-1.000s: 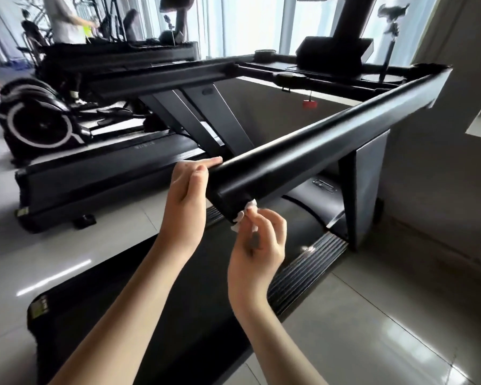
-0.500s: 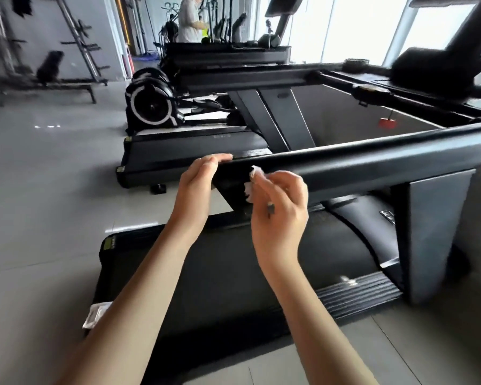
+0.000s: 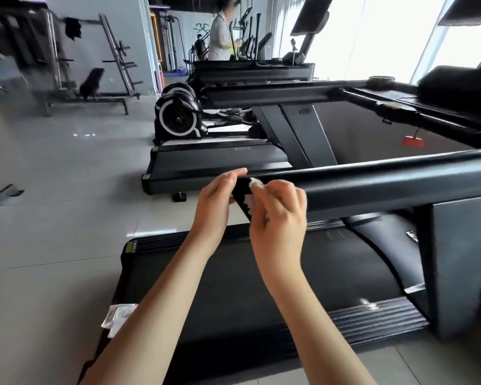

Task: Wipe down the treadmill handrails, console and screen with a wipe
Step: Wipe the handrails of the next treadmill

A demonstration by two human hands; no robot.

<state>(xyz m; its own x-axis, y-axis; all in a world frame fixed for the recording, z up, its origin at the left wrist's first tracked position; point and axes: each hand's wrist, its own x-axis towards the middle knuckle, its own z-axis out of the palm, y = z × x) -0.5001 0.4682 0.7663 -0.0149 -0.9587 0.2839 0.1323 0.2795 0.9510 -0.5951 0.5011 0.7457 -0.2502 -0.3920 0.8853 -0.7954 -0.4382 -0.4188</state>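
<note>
Still at the rail end, as half a second ago: from my seat the hands have barely shifted while the view has swung left. Nearest, at 7 o'clock, a white packet (image 3: 118,318) lies on the rear corner of the treadmill deck (image 3: 261,287), and more of it shows now. Above the deck, my right hand (image 3: 278,218) pinches the wipe (image 3: 250,203) in curled fingers and presses it to the end face of the handrail (image 3: 372,184); more white shows below the fingertips than before. My left hand (image 3: 217,198) lies relaxed, fingers almost straight over the top of the same end, touching it. The handrail runs off toward 3 o'clock, more level than earlier. A red tag (image 3: 413,141) hangs at 2 o'clock. Farther off stands a second treadmill (image 3: 220,168), and at 12 o'clock a person (image 3: 220,31).
</note>
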